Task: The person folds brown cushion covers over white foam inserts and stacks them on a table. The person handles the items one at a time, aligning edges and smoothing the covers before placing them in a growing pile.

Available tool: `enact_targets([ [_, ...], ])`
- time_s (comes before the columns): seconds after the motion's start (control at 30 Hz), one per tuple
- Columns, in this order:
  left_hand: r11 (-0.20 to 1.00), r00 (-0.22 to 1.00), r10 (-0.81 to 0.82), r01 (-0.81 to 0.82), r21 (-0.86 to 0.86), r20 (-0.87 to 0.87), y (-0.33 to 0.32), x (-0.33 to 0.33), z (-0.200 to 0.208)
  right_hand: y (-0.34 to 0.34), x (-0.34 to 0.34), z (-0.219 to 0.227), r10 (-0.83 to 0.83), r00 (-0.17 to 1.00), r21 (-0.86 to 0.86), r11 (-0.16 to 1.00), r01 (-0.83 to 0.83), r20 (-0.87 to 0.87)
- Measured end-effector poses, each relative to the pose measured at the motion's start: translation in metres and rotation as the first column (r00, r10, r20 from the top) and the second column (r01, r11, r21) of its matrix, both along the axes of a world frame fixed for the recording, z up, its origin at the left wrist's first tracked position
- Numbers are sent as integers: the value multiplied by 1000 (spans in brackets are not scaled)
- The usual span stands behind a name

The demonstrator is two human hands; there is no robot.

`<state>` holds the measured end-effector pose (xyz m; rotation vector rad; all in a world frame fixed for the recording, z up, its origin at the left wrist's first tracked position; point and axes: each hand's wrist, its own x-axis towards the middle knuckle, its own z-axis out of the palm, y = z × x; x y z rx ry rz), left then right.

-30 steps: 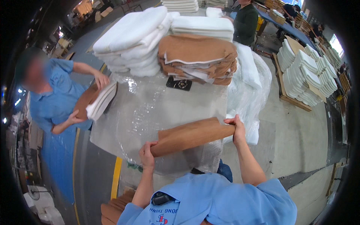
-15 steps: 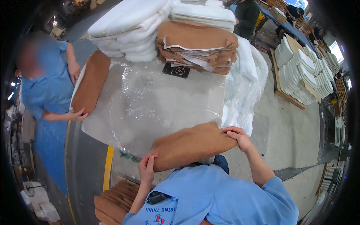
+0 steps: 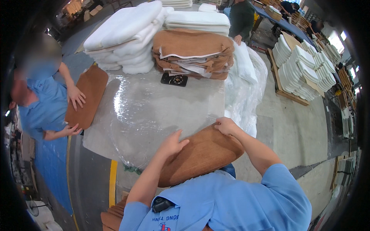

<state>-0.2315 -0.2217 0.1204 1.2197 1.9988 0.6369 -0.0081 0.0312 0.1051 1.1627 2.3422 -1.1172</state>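
Observation:
A long brown fabric-covered cushion [image 3: 204,159] lies at the near edge of the table, against my blue shirt and tilted toward me. My right hand [image 3: 227,127] pinches its far edge toward the right. Over the cushion's far edge, on its left part, is my left hand [image 3: 172,145], thumb and fingers apart. The left forearm covers part of the cushion's left end. Across the table's left corner, a co-worker in blue has both hands on another brown cushion [image 3: 89,92].
Plastic film covers the table [image 3: 154,111]. At its back stand a stack of brown covers [image 3: 192,50], white pads [image 3: 119,30] and a black phone-like object [image 3: 174,79]. Wrapped white pads [image 3: 246,92] hang at the right. A pallet of white pads [image 3: 300,73] stands beyond.
Both my hands have moved from the cushion's ends to its far edge, and the cushion has tilted. The left hand's fingers have spread. The co-worker's upper hand has moved onto their cushion.

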Motion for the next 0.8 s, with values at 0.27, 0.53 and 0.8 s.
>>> enact_targets([
  [0.27, 961, 978, -95, 139, -238, 188, 54, 7, -15, -24, 0, 13, -810, 584, -769, 338, 543, 56],
  [0.53, 907, 992, -121, 124, -403, 33, 54, -21, -27, -6, -30, -35, -694, 685, -728, 350, 589, 221],
  [0.8, 980, 984, 166, -172, -104, -64, 17, -6, -67, -23, -64, -7, -737, 670, -427, 580, 694, 87],
])
